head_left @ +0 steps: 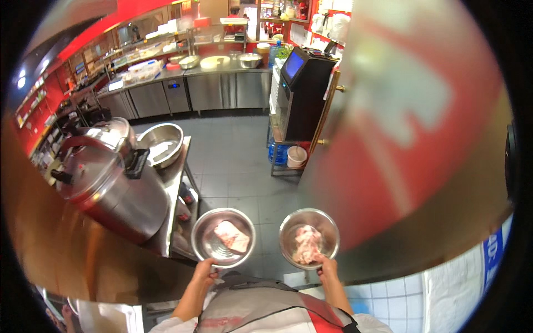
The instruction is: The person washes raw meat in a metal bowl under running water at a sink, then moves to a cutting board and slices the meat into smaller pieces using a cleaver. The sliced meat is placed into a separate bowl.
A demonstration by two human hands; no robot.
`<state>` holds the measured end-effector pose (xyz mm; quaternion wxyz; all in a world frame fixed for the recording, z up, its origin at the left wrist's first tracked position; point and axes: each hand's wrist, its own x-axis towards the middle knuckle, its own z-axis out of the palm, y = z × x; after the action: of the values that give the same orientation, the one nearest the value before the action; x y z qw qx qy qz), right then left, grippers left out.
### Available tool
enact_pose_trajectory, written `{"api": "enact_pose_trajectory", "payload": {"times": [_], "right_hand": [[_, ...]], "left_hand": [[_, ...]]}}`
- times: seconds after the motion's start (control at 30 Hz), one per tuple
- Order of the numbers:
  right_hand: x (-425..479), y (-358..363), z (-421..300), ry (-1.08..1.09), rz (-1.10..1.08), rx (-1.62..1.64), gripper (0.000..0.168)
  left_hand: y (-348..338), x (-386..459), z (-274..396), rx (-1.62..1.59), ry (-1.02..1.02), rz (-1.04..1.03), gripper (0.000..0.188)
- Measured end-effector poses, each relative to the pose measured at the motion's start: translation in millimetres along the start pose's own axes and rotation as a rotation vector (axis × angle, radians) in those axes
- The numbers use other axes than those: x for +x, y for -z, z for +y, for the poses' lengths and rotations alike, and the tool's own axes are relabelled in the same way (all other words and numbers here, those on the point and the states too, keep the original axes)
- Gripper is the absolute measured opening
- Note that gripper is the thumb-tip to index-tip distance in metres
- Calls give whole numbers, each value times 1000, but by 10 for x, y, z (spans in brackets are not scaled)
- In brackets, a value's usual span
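My left hand [205,268] grips the near rim of a round stainless steel bowl [204,224]. Inside that bowl lies a pale pink slab of raw meat [233,237]. A second steel bowl [331,233] is held at its near rim by my right hand [328,266]. It contains a loose heap of pinkish raw meat pieces [308,243]. Both bowls are in front of my apron, side by side and apart, above the grey tile floor. Each thumb rests over a rim; the fingers beneath are partly hidden.
A steel table [180,183] at left bears a large pressure cooker [125,208] and a wide metal basin [179,143]. A reddish, blurred panel [374,166] stands close on my right. Ahead are a black machine [291,104] on a stand and steel counter cabinets [208,91].
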<state>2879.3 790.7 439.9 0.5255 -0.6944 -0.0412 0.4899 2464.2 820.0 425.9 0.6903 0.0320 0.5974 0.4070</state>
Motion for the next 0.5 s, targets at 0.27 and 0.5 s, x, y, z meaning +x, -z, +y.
{"api": "enact_pose_trajectory", "payload": {"times": [0.27,0.5], "right_hand": [[1494,-1705,-574,-147,-107,-67,9],[2304,-2854,-1209,-324,-6,-51,6]], "left_hand": [[-783,1427,1345,29,-99,18,24],[-1938,2730,3155,-48,-190,-68,31]]}}
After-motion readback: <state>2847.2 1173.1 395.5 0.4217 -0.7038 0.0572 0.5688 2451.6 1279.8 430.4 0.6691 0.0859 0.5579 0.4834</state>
